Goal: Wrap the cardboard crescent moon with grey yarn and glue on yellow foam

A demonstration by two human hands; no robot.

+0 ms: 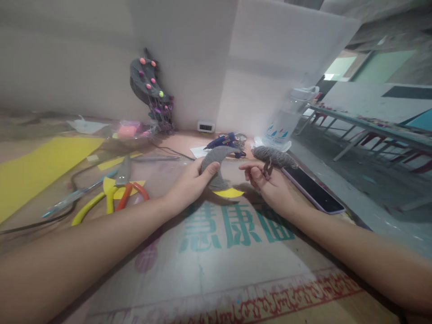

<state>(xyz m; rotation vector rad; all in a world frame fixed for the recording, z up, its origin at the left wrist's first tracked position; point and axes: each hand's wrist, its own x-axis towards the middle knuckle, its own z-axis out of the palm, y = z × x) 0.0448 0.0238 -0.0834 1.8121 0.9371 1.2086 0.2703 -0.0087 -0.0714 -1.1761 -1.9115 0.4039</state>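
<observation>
My left hand is closed around the outer curve of a crescent wrapped in grey yarn, thumb on its front face. Its lower end shows a bare yellow tip. To the right, apart from the crescent, my right hand has its fingers curled. A small dark bundle of yarn shows at these fingers and seems held in them; any strand running to the crescent is too fine to make out. Behind this hand lies a skein of grey yarn.
Scissors, a pen and yellow sheet lie left. A blue glue gun, small clock, water bottle and decorated grey crescent stand behind. A phone lies by the right forearm.
</observation>
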